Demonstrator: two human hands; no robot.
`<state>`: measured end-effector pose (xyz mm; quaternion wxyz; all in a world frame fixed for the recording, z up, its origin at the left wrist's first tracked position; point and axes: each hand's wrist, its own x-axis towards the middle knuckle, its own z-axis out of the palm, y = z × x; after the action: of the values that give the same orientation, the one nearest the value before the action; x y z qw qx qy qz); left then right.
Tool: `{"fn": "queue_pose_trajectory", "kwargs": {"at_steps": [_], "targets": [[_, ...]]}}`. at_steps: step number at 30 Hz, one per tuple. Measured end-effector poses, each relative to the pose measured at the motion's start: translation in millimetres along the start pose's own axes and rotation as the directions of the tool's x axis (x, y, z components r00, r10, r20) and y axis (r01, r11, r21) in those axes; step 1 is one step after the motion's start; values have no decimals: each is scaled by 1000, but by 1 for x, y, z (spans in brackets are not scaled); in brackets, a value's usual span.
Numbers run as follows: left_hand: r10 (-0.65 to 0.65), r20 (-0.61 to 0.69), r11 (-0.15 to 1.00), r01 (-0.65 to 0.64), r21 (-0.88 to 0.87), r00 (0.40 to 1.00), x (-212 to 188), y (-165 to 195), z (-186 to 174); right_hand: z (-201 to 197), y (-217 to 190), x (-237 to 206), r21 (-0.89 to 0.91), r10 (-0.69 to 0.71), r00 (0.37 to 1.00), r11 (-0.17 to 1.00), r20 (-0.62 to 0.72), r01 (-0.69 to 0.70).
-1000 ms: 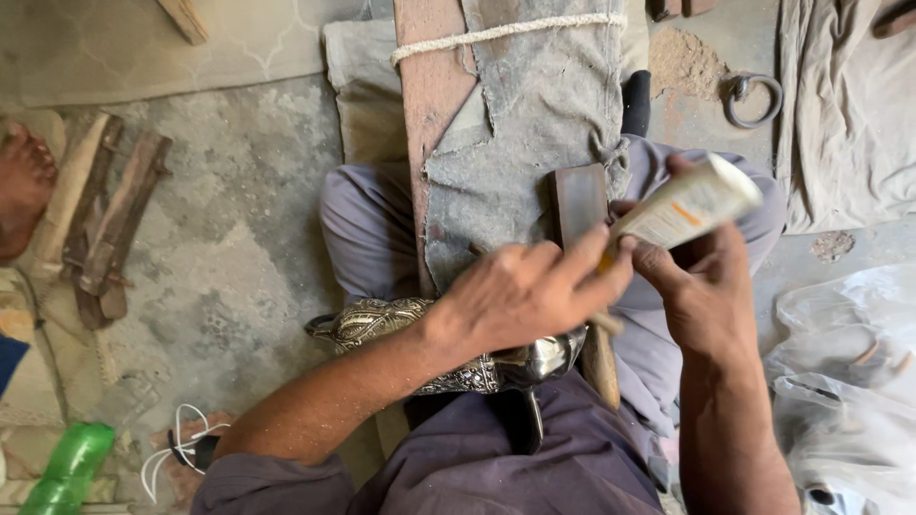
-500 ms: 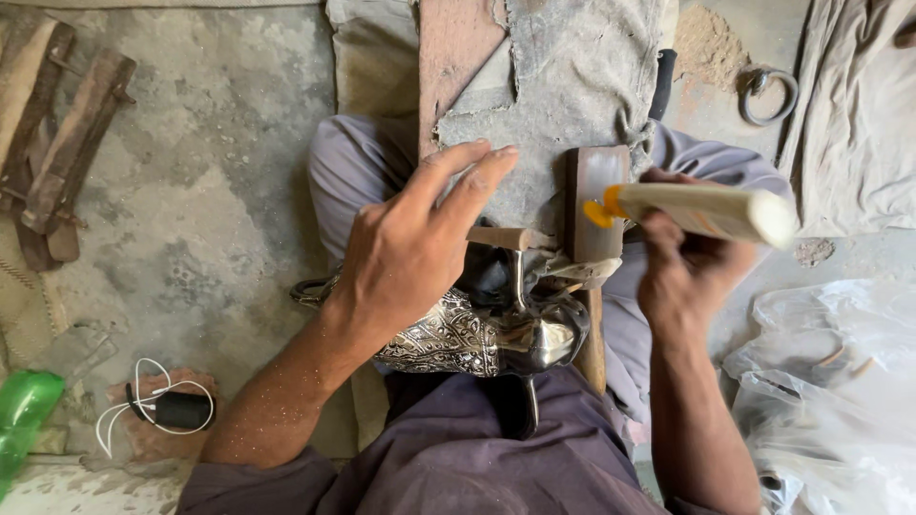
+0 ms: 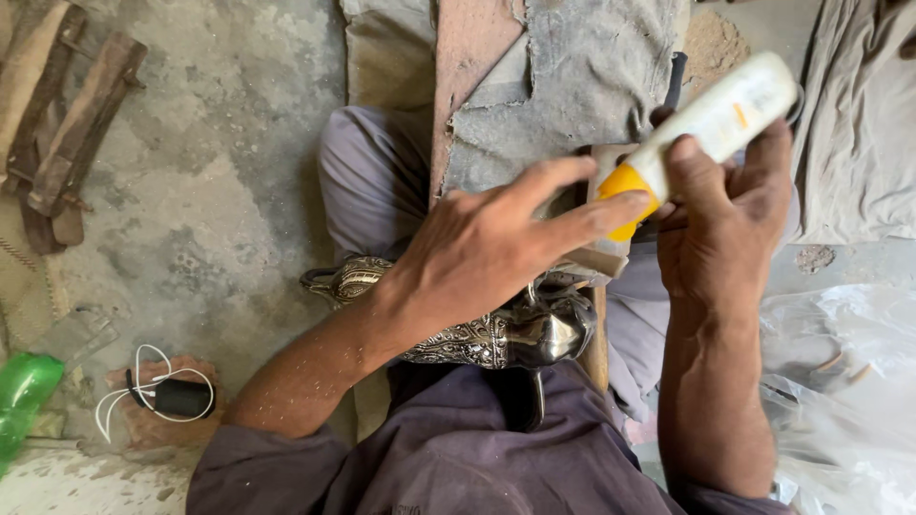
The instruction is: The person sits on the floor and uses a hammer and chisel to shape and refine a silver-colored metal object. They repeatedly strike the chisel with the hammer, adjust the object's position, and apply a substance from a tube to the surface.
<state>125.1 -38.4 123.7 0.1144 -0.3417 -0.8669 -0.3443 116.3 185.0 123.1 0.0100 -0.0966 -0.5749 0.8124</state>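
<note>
My right hand grips a white tube with a yellow cap, held tilted with the cap end down-left. The fingertips of my left hand reach across and touch the yellow cap, fingers spread. Under both hands an ornate silver metal piece lies on my lap, partly hidden by my left wrist. A brown wooden block stands just behind it, by the cap.
A grey cloth covers a wooden plank ahead of my knees. Wooden tools lie at far left. A small black device with white cord and a green bottle lie lower left. Clear plastic is at right.
My left hand lifted off the metal piece and moved right until its fingers met the tube's yellow cap. The right hand shifted the tube slightly, tilting it more upright.
</note>
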Motion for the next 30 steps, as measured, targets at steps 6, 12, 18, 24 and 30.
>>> {"fn": "queue_pose_trajectory", "kwargs": {"at_steps": [6, 12, 18, 24, 30], "targets": [[-148, 44, 984, 152, -94, 988, 12, -3, -17, 35, -14, 10, -186, -75, 996, 979, 55, 84], [-294, 76, 871, 300, -388, 953, 12, -3, -33, 52, -5, 8, -177, -43, 998, 983, 54, 52], [-236, 29, 827, 217, -518, 971, -7, -1, -54, 60, -2, 11, -99, -35, 995, 994, 96, 44], [-307, 9, 767, 252, -591, 952, -24, -11, -45, 79, 1, 11, -56, 42, 987, 998, 153, -34], [-317, -47, 932, 302, -202, 947, -31, -2, -49, 109, -3, 2, -238, 48, 996, 971, 76, -29]]}}
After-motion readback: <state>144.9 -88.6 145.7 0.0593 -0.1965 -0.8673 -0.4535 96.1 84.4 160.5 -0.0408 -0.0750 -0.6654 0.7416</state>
